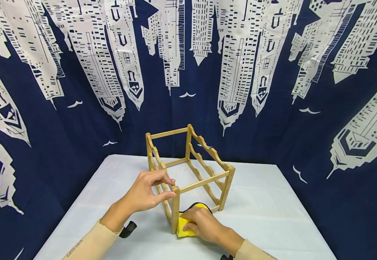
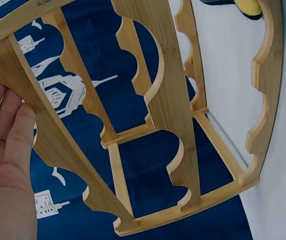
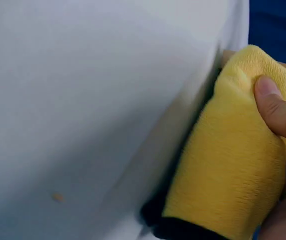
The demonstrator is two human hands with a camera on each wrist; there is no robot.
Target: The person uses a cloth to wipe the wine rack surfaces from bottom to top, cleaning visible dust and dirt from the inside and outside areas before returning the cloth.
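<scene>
A light wooden wine rack (image 1: 204, 182) with scalloped side rails stands on the white-covered table. At its near left post, my left hand (image 1: 146, 191) holds the top corner between thumb and fingers. In the left wrist view, the fingers of that hand lie against a scalloped rail (image 2: 173, 100). My right hand (image 1: 204, 224) grips a folded yellow cloth (image 1: 185, 232) with a dark edge, low at the rack's near side beside the post's foot. The right wrist view shows the thumb pressed on the cloth (image 3: 228, 165); the lower rail behind it is mostly hidden.
The white tablecloth (image 1: 256, 202) extends around the rack on both sides. A dark blue curtain (image 1: 182, 112) printed with white buildings hangs behind the table. A small tan speck (image 3: 57, 197) lies on the white cloth. A black wrist device (image 1: 128, 229) shows beside the left wrist.
</scene>
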